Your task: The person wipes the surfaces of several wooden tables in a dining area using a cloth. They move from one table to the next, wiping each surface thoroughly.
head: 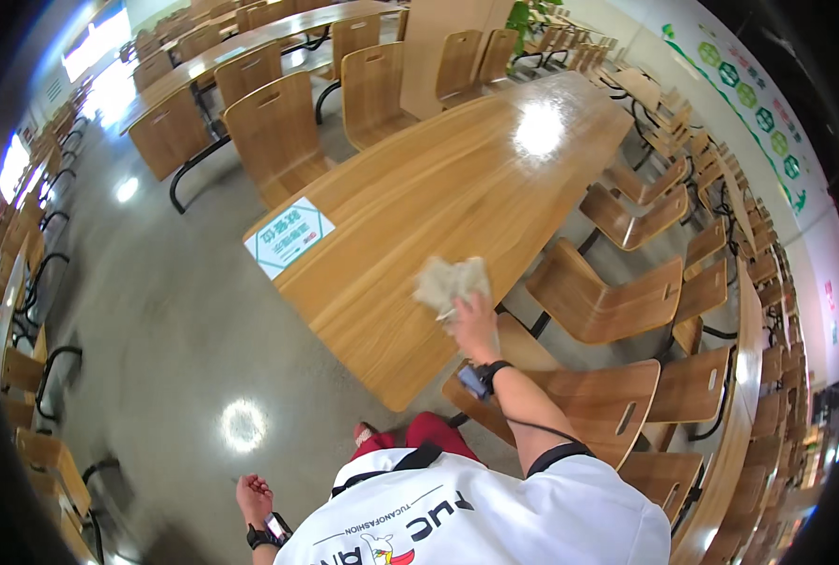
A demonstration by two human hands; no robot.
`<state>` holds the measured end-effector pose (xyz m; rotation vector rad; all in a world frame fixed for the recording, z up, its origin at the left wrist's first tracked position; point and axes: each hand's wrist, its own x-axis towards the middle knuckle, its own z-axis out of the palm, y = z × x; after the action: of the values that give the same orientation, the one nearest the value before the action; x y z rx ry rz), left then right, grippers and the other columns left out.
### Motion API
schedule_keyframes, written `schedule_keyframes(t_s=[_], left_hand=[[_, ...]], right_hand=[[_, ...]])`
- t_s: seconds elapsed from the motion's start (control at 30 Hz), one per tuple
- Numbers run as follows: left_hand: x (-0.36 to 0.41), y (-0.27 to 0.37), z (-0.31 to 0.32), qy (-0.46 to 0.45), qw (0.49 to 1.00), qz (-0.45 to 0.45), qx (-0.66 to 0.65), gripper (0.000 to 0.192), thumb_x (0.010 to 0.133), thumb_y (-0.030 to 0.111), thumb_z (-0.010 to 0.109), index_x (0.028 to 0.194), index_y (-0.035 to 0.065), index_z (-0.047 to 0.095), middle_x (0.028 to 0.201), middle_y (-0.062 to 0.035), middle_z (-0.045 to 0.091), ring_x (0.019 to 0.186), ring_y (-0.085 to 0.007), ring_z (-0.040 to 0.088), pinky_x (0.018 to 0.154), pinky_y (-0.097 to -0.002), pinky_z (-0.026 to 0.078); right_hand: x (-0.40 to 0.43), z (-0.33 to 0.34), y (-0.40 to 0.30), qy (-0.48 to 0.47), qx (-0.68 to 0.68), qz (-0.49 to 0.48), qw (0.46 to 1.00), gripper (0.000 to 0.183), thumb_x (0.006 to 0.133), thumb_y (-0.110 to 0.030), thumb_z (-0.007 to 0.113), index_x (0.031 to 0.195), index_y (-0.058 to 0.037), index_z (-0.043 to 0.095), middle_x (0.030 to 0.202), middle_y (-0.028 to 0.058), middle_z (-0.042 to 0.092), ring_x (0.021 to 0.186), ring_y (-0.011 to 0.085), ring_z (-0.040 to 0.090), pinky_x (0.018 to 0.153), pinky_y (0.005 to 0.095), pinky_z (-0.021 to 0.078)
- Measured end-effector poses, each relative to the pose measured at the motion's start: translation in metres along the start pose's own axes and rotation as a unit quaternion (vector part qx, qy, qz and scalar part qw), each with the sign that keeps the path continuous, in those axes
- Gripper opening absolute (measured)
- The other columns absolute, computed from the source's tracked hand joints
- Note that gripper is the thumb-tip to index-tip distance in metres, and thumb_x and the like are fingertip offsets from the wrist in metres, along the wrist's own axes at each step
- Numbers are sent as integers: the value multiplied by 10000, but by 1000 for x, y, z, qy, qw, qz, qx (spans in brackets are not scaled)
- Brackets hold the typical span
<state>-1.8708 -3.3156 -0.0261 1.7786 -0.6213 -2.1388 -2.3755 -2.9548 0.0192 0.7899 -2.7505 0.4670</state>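
My right hand point(477, 326) presses a crumpled, pale grey-beige cloth point(450, 282) onto the wooden tabletop point(391, 282), close to the table's right edge. The cloth is slightly blurred, and part of it lies hidden beneath the fingers. A white and teal printed sign point(289, 237) lies flat at the table's left corner, away from the cloth. My left hand point(254, 489) hangs low at the left over the grey floor, its fingers curled and nothing visible in them. Each wrist bears a black strap with a small device.
Bent-wood chairs point(610, 296) on black metal frames line the table's right side, close to my right arm. More chairs point(278, 134) stand along the far left side, beside a square pillar point(426, 56). Another long table point(264, 35) stands beyond them. Light glares off the tabletop and grey floor point(179, 318).
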Motion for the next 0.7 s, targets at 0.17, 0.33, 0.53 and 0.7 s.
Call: schedule_keyframes(t_s=[0.17, 0.33, 0.53, 0.7], left_hand=[[4, 36, 124, -84, 994, 2, 76, 99, 884, 204, 539, 871, 114, 577, 692, 12, 561, 594, -118, 524, 506, -233, 422], [-6, 33, 231, -157, 985, -36, 69, 92, 865, 184, 552, 857, 101, 590, 683, -24, 593, 572, -136, 523, 498, -261, 410], [-16, 13, 352, -213, 970, -38, 114, 139, 899, 188, 541, 833, 87, 609, 689, -48, 621, 560, -153, 553, 499, -270, 430], [-10, -10, 434, -197, 964, -67, 164, 152, 914, 188, 537, 833, 85, 614, 691, -46, 622, 578, -151, 570, 516, -262, 446]], right_hand=[[23, 2, 16, -14, -86, 7, 996, 468, 767, -166, 640, 1232, -124, 608, 1316, 183, 475, 1231, 408, 450, 1006, 518, 406], [-9, 10, -56, -90, 46, -168, 981, 518, 745, -193, 665, 1260, -169, 608, 1440, 158, 421, 1290, 404, 419, 1040, 565, 352], [58, 0, 47, -101, 54, -115, 987, 518, 773, -225, 653, 1286, -192, 589, 1441, 142, 441, 1329, 369, 410, 1062, 573, 312], [182, 10, 222, -66, -90, 109, 988, 529, 825, -321, 664, 1327, -190, 558, 1473, 141, 399, 1363, 384, 352, 1067, 607, 288]])
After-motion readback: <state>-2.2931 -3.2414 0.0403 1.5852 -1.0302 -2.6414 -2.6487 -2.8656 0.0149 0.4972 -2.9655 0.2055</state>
